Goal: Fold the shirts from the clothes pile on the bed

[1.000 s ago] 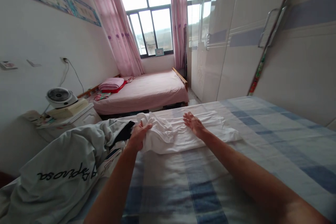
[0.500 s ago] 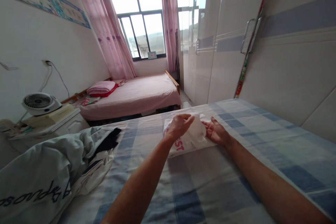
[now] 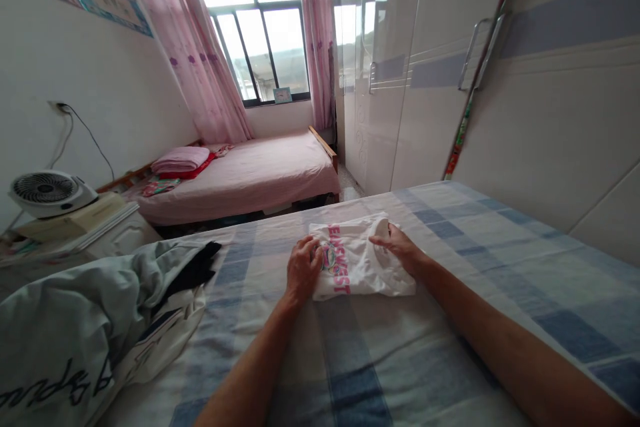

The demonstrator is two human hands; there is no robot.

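A white T-shirt (image 3: 357,265) with pink lettering lies folded into a small rectangle on the blue checked bedsheet (image 3: 380,353). My left hand (image 3: 303,268) rests on its left edge with fingers curled over the cloth. My right hand (image 3: 396,245) lies on its right side, fingers pressing down on the fabric near the top edge.
A heap of pale grey clothing (image 3: 85,327) with dark lettering sits at the bed's left. Beyond are a white fan (image 3: 47,190) on a cabinet, a pink bed (image 3: 250,173), a window with pink curtains, and a glossy wardrobe (image 3: 480,80) along the right.
The long folded shirt was folded over from the left into a compact rectangle, printed side up. Both hands came together onto its two sides.
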